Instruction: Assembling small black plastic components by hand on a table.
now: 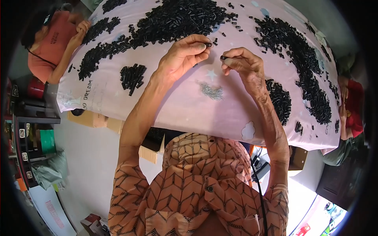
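Above the pink patterned cloth, my left hand (pixel 182 56) pinches a small black cylindrical part (pixel 208 45) between thumb and forefinger. A short gap to its right, my right hand (pixel 247 70) grips another small black part (pixel 223 58) in its fingertips. The two parts are apart, and the fingers partly cover both. On the cloth below and between the hands lies a little heap of thin silvery metal pieces (pixel 212 91), too fine to name. Just beyond the hands spreads a large pile of small black cylindrical parts (pixel 177 21).
Longer black pieces form a small stack (pixel 132 77) left of my left forearm. More black parts lie beside my right forearm (pixel 279 103) and along the table's right side (pixel 307 74). One person (pixel 51 43) sits at the left edge, another (pixel 351 106) at the right.
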Motion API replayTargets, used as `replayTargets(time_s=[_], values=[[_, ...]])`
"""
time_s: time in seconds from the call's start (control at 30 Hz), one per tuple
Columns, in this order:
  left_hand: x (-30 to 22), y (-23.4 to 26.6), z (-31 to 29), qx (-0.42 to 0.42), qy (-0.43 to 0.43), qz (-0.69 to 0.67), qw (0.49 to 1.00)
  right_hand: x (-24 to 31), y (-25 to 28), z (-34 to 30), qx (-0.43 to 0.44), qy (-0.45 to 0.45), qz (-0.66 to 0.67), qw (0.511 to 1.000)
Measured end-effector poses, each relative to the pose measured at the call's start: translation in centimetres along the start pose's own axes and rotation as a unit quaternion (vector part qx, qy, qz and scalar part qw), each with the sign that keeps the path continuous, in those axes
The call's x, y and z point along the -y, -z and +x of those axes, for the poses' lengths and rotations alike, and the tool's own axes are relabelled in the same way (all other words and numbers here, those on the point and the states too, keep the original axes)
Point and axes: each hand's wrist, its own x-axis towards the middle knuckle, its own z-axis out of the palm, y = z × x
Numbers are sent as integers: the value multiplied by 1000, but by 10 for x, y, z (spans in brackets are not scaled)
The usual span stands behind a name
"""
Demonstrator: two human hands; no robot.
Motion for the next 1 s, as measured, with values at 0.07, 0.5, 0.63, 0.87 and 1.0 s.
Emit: replayTargets(time_s=[0.07,0.5,0.63,0.87,1.0], values=[[1,-6,0,4,3,2,1000,-3,2,-3,-20,-7,0,1000],[4,-13,-2,-16,11,39,999,-9,6,-4,-30,-1,-52,998],[4,-14,0,-9,19,35,999,-11,13,-4,3,41,-160,986],[2,-21,-2,-36,24,71,997,-4,11,-8,-39,0,-68,997],[6,-17,-2,-32,14,101,994,-6,9,-7,-42,6,-39,998]])
